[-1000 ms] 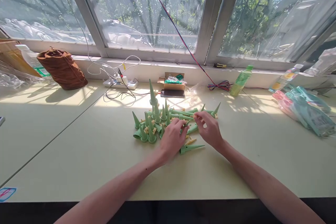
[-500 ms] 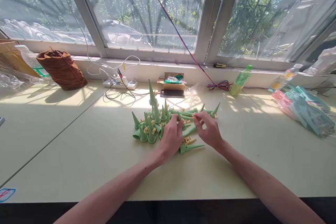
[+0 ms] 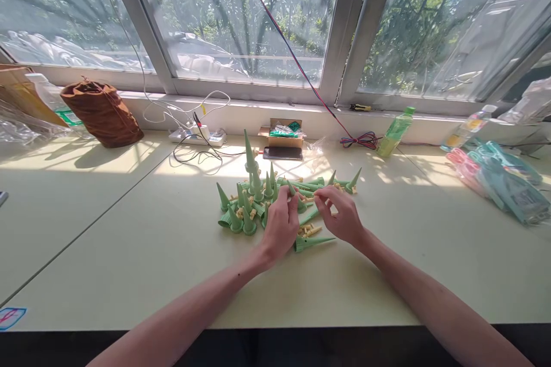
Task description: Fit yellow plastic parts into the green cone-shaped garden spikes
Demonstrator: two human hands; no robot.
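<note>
A heap of green plastic cone spikes (image 3: 249,206) with small yellow pieces (image 3: 310,231) lies on the pale table (image 3: 129,241) in front of me. My left hand (image 3: 279,226) is closed round one green cone (image 3: 293,190), its tip pointing up and away. My right hand (image 3: 342,215) pinches something small between thumb and forefinger beside that cone; I cannot make out what it is. One loose green cone (image 3: 312,242) lies on its side just below both hands.
A brown bag (image 3: 101,112) sits at the back left. A power strip (image 3: 198,136) with cables, a cardboard box (image 3: 284,132) and a phone (image 3: 283,153) line the window sill side. A green bottle (image 3: 395,132) and plastic packets (image 3: 503,178) lie at the right.
My left hand has lifted a green cone clear of the heap and turned it upward. My right hand has drawn in slightly toward it.
</note>
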